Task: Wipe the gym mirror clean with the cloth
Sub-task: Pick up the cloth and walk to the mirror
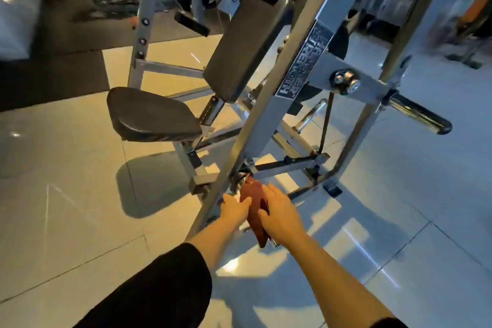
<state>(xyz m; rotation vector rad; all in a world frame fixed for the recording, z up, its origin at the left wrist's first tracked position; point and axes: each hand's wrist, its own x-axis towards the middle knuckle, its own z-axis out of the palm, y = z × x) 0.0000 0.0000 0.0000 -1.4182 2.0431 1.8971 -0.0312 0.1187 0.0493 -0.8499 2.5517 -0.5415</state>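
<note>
We're in a gym, no doubt about it: a plate-loaded weight machine point(306, 66) fills the view, grey steel frame, a black padded seat point(151, 114) and a tilted back pad point(245, 45), a chrome sleeve for weight plates point(420, 113) jutting out at the right. Glossy floor tiles point(66, 181) underfoot, dark rubber matting point(53, 80) at the left, more blurred steel frames behind
</note>
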